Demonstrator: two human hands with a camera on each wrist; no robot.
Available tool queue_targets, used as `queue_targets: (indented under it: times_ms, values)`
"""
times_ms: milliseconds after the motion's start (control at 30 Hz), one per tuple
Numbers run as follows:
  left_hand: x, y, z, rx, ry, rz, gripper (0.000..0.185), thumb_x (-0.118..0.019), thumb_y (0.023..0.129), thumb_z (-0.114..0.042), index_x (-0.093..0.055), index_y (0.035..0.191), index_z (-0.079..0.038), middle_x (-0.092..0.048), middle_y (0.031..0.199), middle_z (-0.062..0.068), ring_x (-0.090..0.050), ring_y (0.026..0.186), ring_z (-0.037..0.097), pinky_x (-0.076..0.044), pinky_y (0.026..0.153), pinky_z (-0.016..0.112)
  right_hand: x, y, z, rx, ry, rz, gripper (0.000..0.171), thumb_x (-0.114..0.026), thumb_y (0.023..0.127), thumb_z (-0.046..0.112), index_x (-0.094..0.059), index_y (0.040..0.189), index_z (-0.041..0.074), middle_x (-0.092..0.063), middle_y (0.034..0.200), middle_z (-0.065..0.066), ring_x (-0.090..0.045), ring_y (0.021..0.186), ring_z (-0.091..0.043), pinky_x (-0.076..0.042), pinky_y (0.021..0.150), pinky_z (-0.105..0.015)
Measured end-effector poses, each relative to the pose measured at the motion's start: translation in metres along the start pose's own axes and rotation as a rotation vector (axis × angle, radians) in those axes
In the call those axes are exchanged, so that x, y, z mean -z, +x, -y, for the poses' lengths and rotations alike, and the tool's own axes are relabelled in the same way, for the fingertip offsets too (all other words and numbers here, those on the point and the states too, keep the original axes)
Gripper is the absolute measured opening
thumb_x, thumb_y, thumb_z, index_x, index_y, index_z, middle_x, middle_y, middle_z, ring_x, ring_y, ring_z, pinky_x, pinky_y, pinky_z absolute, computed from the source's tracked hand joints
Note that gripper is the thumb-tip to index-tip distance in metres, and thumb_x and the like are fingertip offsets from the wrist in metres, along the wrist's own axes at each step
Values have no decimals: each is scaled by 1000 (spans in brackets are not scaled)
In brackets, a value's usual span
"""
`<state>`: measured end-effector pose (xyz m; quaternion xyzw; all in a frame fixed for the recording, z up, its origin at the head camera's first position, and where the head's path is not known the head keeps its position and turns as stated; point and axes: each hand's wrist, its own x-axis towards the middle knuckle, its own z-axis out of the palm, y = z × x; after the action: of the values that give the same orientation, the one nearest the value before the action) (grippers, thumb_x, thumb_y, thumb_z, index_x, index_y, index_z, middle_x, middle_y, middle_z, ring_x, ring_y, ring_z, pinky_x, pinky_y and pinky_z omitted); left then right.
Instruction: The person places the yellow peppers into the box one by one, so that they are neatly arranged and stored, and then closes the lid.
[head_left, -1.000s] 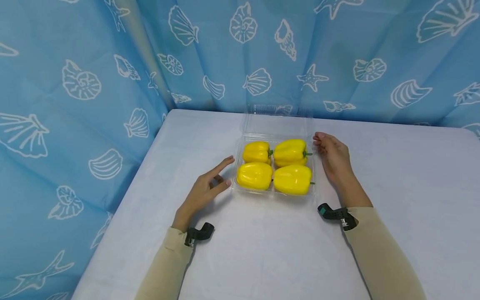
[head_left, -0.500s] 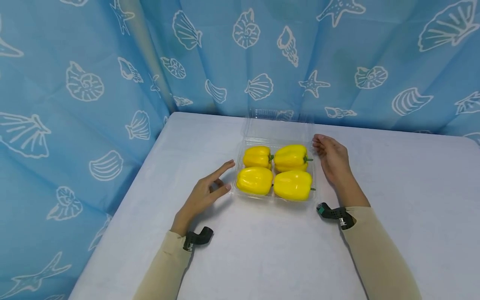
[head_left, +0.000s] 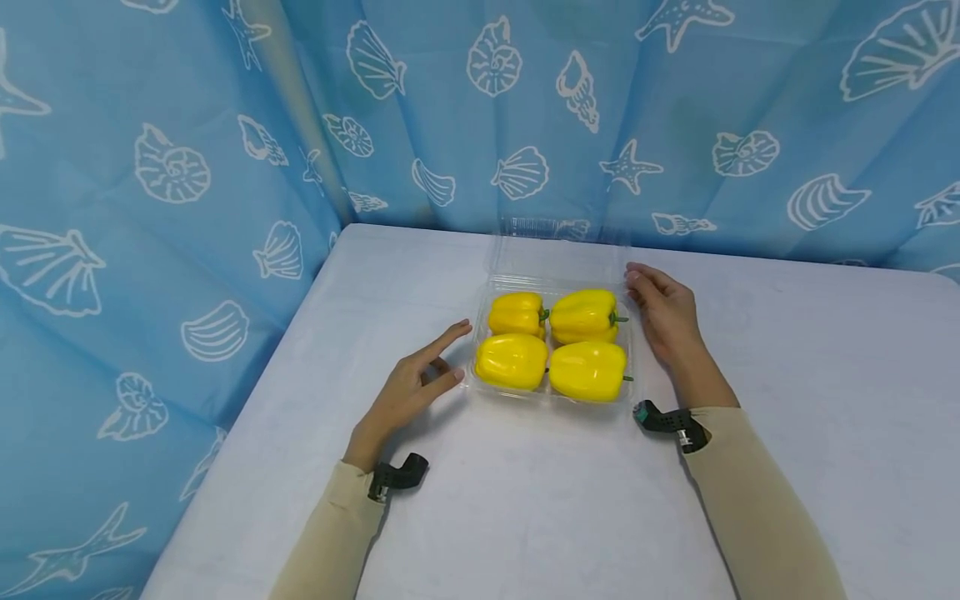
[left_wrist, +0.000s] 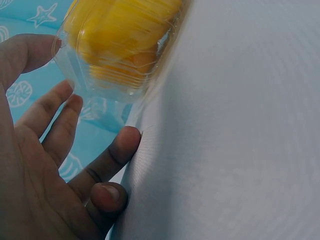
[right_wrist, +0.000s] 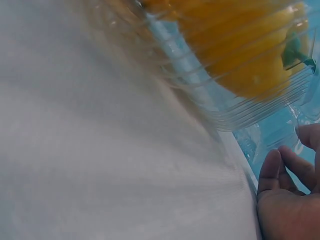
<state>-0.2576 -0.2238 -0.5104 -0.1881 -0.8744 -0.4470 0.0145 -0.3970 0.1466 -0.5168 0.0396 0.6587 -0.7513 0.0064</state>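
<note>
A blue curtain (head_left: 187, 167) printed with white shells and starfish, bearing no readable writing, backs a white table (head_left: 525, 500). At its far middle sits a clear clamshell box (head_left: 553, 258), lid open, holding four yellow peppers (head_left: 551, 346). No label shows. The left hand (head_left: 408, 387), fingers spread and relaxed, rests at its left edge; the right hand (head_left: 663, 312), fingers loosely extended, has crept slightly toward the far right corner.

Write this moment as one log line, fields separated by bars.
left hand open beside box | right hand at lid corner | four peppers inside

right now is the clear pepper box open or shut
Open. The clear box has its lid tilted up behind the four yellow peppers, which lie uncovered. Both hands rest beside it.
</note>
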Motion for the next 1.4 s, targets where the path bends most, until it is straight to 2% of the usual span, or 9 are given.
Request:
queue_targets:
  times_ms: [167,400,600,967,1233,1400]
  values:
    - [0,-1,0,-5,-2,-4,59,-57,100,-39,-39,155,-32,-35,158,-16,-58,88,16,-48,69,31,-1,1,0,28,22,-3,56,-71,93,30,-57,139,1,-56,127,-7,-50,108,-17,-45,93,-18]
    - [0,-2,0,-3,2,-10,59,-58,99,-36,-39,155,-32,-36,158,-13,-58,88,17,-47,69,31,-1,-1,1,70,12,-3,47,-71,94,27,-62,137,11,-55,136,-4,-49,114,-17,-45,94,-20]
    - [1,-3,-2,12,19,-17,59,-58,99,-36,-39,155,-34,-37,157,-16,-58,87,16,-46,68,32,0,-2,4,91,-40,-19,43,-70,95,25,-64,137,16,-57,135,-4,-51,116,-15,-46,93,-19]
    - [2,-3,-3,17,23,-17,58,-59,99,-34,-40,154,-34,-38,156,-16,-58,87,16,-46,68,32,0,-5,10,172,-30,-30,41,-71,93,20,-66,134,14,-61,130,-4,-54,115,-16,-46,91,-16]
    - [3,-3,-2,12,22,-24,58,-59,99,-35,-40,154,-37,-38,156,-18,-58,86,15,-46,65,31,-2,-8,15,248,56,-27,38,-72,91,12,-69,129,6,-63,123,-9,-57,114,-18,-46,94,-18]
    - [1,-2,-2,12,24,-15,58,-58,99,-35,-39,155,-35,-37,156,-16,-57,88,15,-45,66,30,0,-11,19,258,74,-73,36,-76,87,11,-71,122,3,-67,120,-9,-60,110,-18,-48,93,-20]
